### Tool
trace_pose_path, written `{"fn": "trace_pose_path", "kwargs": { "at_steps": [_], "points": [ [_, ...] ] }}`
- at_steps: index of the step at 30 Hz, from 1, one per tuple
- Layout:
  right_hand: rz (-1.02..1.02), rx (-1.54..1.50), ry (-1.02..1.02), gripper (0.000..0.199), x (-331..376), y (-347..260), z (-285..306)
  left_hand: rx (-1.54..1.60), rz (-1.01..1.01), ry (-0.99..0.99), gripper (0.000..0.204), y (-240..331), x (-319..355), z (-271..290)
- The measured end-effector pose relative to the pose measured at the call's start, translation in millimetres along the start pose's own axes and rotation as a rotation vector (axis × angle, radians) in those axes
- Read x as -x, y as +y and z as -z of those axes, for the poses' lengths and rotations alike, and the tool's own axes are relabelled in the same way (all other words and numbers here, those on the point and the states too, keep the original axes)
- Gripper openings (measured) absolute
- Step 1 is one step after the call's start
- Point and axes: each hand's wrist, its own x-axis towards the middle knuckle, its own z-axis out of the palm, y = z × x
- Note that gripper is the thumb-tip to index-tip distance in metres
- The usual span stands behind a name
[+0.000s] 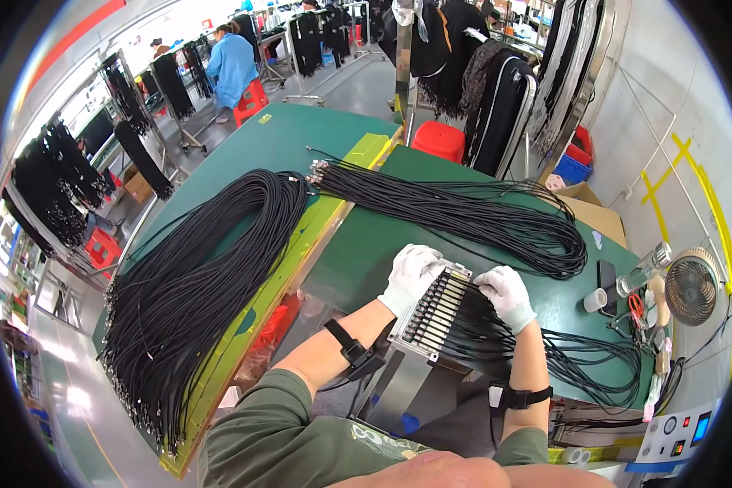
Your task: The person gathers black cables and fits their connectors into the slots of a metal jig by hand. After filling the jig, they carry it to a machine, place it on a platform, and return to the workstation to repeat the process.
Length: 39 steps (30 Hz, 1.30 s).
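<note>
In front of me stands a metal fixture (431, 315) with a row of slots. Black cables lie side by side in it, their ends toward its left edge. My left hand (413, 278), in a white glove, is at the fixture's far left corner, fingers bent together; what they pinch is hidden. My right hand (506, 296), gloved too, has its fingers closed on a black cable at the fixture's far right corner. From the slots the cables (569, 358) trail right across the green table (342, 268).
A long cable bundle (455, 211) lies beyond the fixture; a larger one (211, 276) drapes over the left table. A yellow-taped edge (301, 268) parts the tabletops. At right are a phone (607, 285), a cup (595, 300), a bottle (644, 268), red-handled scissors (636, 306) and a fan (691, 286).
</note>
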Motion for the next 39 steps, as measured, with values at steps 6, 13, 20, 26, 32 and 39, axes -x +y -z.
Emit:
{"fn": "trace_pose_path", "kwargs": {
  "at_steps": [6, 13, 20, 26, 32, 39],
  "points": [
    [-0.017, 0.041, 0.175, 0.016, -14, -42, -26, 0.049, -0.048, -0.034, 0.016, 17, -7, 4],
    [-0.135, -0.027, 0.017, 0.016, -19, -47, -19, 0.033, -0.267, 0.032, 0.018, 24, -13, 7],
    [-0.174, 0.212, 0.08, 0.015, 1, -9, 0, -0.015, -0.095, 0.077, 0.016, 12, -14, 17],
    [-0.207, -0.002, 0.154, 0.014, 6, -4, -9, -0.028, -0.068, 0.101, 0.015, 6, -9, 17],
    [-0.089, -0.06, 0.21, 0.011, -8, -13, -18, -0.067, -0.128, 0.075, 0.016, -4, -13, 15],
    [-0.134, 0.219, 0.14, 0.01, -13, 2, -23, -0.23, 0.159, -0.085, 0.018, -11, -6, 10]
  ]
}}
